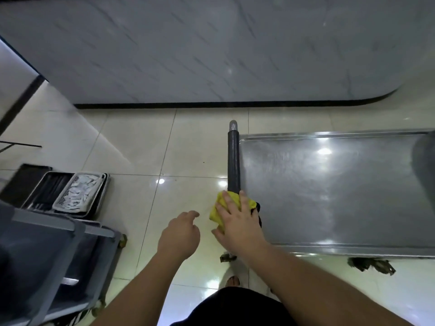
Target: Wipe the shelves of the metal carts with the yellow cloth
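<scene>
The yellow cloth [227, 208] is wrapped over the near end of the metal cart's [329, 196] dark handle bar [233, 158] and gripped there by the right hand [237, 222]. The left hand [182, 234] is held loosely curled above the tiled floor [146, 142], empty. A grey cart [58, 255] is seen at lower left.
</scene>
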A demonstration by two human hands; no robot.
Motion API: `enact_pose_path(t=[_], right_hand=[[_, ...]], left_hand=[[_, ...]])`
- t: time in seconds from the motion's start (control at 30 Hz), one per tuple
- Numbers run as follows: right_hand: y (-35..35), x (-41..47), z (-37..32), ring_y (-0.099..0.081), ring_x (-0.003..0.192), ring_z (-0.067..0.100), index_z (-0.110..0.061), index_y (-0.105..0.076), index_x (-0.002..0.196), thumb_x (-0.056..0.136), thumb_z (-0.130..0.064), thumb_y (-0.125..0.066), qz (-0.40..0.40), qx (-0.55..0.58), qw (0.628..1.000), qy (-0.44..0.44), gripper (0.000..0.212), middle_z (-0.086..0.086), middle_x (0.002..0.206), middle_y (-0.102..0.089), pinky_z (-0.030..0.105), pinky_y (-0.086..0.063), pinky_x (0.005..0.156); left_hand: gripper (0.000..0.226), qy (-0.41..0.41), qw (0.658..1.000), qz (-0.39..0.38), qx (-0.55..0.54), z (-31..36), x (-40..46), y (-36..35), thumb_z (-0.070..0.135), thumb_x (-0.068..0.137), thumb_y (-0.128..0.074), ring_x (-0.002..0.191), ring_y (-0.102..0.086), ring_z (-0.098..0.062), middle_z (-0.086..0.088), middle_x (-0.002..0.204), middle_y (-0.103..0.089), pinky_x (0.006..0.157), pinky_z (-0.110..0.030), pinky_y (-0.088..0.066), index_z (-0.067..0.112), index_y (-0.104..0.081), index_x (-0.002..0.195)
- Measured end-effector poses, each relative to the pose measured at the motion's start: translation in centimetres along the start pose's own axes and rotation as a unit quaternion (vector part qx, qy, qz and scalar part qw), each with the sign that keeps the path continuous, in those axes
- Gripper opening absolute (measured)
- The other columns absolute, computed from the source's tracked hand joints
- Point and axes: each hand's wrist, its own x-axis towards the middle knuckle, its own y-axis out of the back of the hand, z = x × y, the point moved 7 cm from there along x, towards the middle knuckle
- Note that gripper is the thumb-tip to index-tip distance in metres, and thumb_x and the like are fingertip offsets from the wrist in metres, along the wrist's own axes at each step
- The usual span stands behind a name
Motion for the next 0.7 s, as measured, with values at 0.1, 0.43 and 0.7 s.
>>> enact_pose_path(t=[0.1, 0.43, 0.7], right_hand=[[0.6, -0.2, 0.1, 0.021, 0.156, 0.036, -0.038, -0.012, 0.163, 0.100, -0.065, -0.037, -0.006, -0.001, 1.000, 0.003, 0.073, -0.012, 0.172, 0.016, 0.073, -0.011, 0.119], [5.5, -3.6, 2.5, -0.006, 0.158, 0.030, -0.040, -0.016, 0.161, 0.102, -0.060, -0.035, 0.051, 0.031, 0.998, -0.037, 0.064, -0.007, 0.173, -0.008, 0.059, -0.019, 0.122], [12.7, -6.6, 9.0, -0.017, 0.156, 0.026, -0.036, -0.017, 0.162, 0.105, -0.056, -0.031, 0.114, 0.024, 0.988, -0.105, 0.062, -0.004, 0.170, -0.020, 0.053, -0.022, 0.121]], left_hand=[[0.048, -0.027, 1.000, 0.007, 0.000, 1.2, 0.8, 0.5, 0.023, 0.100, -0.043, 0.124, -0.057, -0.023, 0.006, 0.146, -0.054, 0.099, -0.044, -0.052, 0.033, -0.050, 0.146], [0.047, -0.093, 0.992, 0.085, 0.014, 6.4, 1.1, 3.8, 0.029, 0.100, -0.050, 0.122, -0.058, -0.022, 0.003, 0.143, -0.057, 0.099, -0.040, -0.052, 0.028, -0.051, 0.147], [0.043, -0.171, 0.971, 0.167, 0.022, 16.1, -0.9, 7.4, 0.034, 0.100, -0.050, 0.115, -0.058, -0.017, 0.007, 0.136, -0.059, 0.097, -0.036, -0.052, 0.030, -0.052, 0.143]])
